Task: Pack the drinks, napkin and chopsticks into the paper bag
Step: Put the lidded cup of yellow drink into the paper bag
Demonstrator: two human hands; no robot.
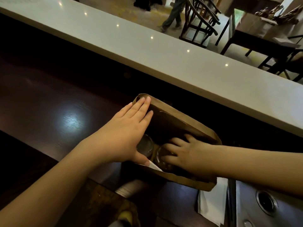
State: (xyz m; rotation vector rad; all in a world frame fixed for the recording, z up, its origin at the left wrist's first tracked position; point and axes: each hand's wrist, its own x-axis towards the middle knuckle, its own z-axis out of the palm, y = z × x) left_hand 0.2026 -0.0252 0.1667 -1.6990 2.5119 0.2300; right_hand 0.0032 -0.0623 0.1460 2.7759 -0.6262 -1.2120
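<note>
A brown paper bag [188,123] stands open on the dark wooden counter [49,102]. Inside it I see two drinks with clear lids, one [145,145] on the left and one [161,157] beside it, plus a white napkin [154,165] at the near wall. My left hand [129,128] lies flat against the bag's left rim, thumb inside, holding the mouth apart. My right hand [185,153] reaches into the bag from the right, fingers spread over the second drink's lid. No chopsticks are visible.
A raised white countertop [164,59] runs diagonally behind the bag. White paper sheets [213,203] lie at the near right, next to a metal surface with a round fitting [266,203]. Beyond the counter are dark chairs and tables [201,22] and a person's legs [173,15].
</note>
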